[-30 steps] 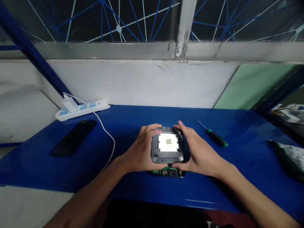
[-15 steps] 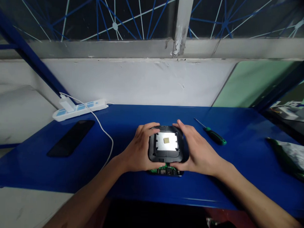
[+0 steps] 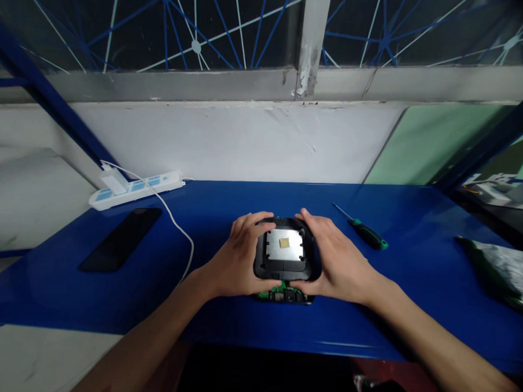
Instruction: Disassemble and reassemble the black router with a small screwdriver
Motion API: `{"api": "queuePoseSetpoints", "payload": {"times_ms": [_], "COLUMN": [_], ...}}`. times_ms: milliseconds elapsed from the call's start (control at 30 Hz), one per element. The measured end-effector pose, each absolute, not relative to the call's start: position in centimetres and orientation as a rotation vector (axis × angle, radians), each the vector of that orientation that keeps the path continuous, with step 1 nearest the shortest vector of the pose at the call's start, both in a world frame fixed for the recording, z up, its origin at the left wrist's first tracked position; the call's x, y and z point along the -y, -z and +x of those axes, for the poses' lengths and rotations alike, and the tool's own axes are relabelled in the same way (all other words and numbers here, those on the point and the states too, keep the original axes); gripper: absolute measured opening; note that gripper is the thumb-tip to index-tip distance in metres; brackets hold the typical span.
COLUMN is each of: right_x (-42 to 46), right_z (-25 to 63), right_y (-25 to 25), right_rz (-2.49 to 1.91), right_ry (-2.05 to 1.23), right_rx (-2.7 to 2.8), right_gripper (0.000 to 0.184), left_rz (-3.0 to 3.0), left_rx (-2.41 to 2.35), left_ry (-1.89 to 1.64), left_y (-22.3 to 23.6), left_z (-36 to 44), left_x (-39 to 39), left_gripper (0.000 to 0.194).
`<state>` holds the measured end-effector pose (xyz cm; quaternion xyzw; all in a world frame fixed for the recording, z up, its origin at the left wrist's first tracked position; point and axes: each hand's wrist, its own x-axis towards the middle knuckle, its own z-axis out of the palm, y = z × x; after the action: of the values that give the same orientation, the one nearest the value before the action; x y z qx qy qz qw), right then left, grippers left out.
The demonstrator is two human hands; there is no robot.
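Observation:
A black plastic cover (image 3: 280, 271) with rounded corners is gripped between my two hands. On its upward face sits a silver metal plate (image 3: 276, 252) bearing a small tan square pad (image 3: 284, 242). My left hand (image 3: 239, 258) is closed on the left side, thumb at the near edge and fingers along the far edge. My right hand (image 3: 336, 258) clasps the right side the same way. Below the cover's near edge, a green circuit board (image 3: 264, 293) with dark ports shows in a black base; the cover hides the rest of it.
A green and black screwdriver (image 3: 369, 234) lies to the right on the blue table (image 3: 227, 197). At the left are a black phone (image 3: 120, 239), a white power strip (image 3: 159, 184) with a charger (image 3: 114, 182) and a white cable (image 3: 175, 221). A silvery bag (image 3: 503, 264) rests at the far right.
Both hands keep the same grip on the cover. The whole view has shifted slightly, and the cover appears almost unmoved over the circuit board.

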<state>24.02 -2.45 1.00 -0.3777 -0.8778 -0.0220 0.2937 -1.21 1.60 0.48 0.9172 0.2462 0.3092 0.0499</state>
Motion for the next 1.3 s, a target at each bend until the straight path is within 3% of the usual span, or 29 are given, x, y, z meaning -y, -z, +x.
{"api": "queuePoseSetpoints", "payload": {"times_ms": [533, 667, 933, 1300], "right_x": [2.3, 2.6, 2.9, 2.9], "right_z": [23.9, 24.1, 24.1, 23.9], "right_y": [-1.0, -1.6, -1.1, -0.9], "right_rz": [-0.949, -0.909, -0.881, -0.938], "right_ry": [0.163, 0.019, -0.272, -0.589], "right_rx": [2.29, 2.248, 2.049, 2.152], "right_gripper": [0.119, 0.12, 0.146, 0.151], "left_rz": [3.04, 2.969, 2.619, 2.265], "left_rx": [-0.734, -0.749, -0.599, -0.498], "left_ry": [-0.61, -0.687, -0.907, -0.854], "left_y": [-3.7, -4.1, -4.3, -3.1], "left_z": [1.7, 1.5, 1.5, 1.3], "left_x": [-1.3, -1.3, -1.5, -0.8], "left_gripper": [0.092, 0.092, 0.107, 0.118]}}
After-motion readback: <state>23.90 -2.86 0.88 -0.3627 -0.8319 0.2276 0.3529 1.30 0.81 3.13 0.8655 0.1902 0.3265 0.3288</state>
